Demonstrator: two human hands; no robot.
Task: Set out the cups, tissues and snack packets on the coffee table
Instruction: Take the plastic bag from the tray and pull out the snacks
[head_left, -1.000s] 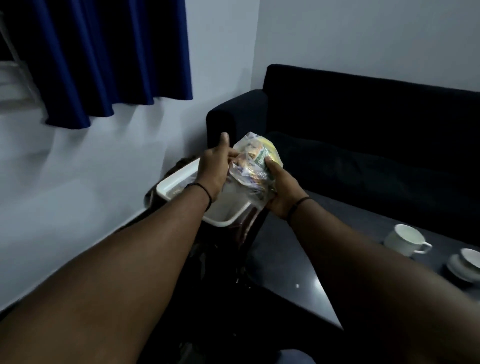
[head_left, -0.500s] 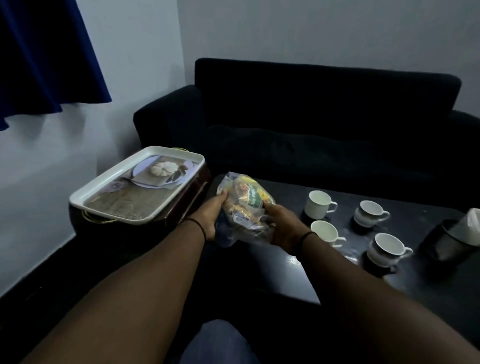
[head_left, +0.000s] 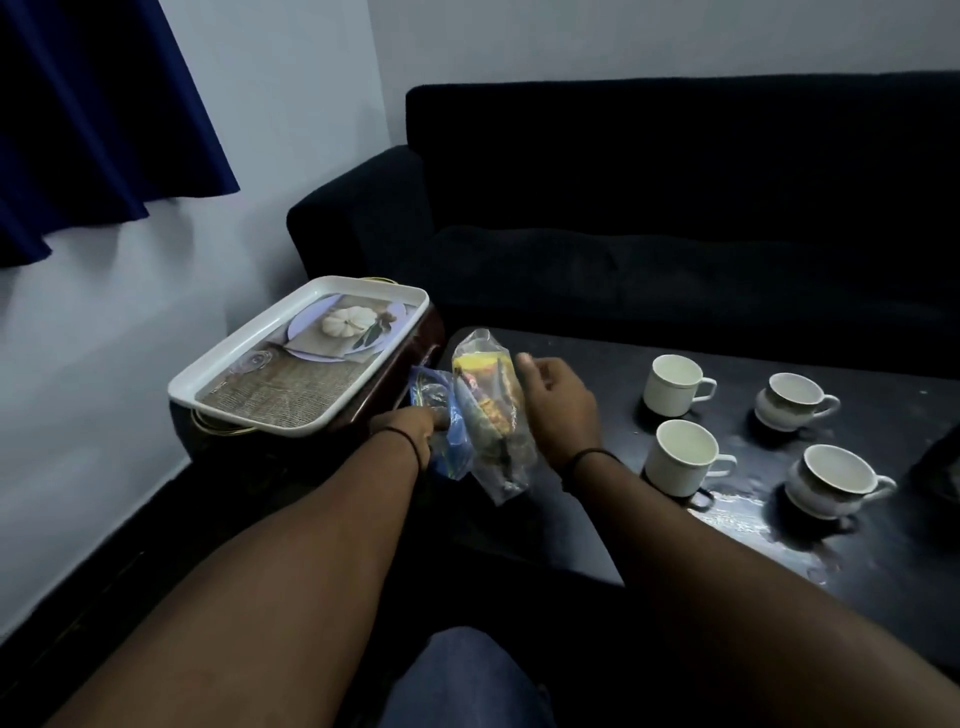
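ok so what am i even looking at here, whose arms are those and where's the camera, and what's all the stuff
There is no machine here: the arms belong to a person, and the one camera sits on their head, looking forward and down, so you see what they see.

The left hand grips a blue-tinted clear snack packet. The right hand is at a second, yellow-topped snack packet; its fingers look spread, so I cannot tell whether it grips.

On the dark coffee table stand four white cups, upright and apart. To the left a white tray with a printed picture rests on a dark stand. Behind is a black sofa, and a blue curtain hangs at upper left.
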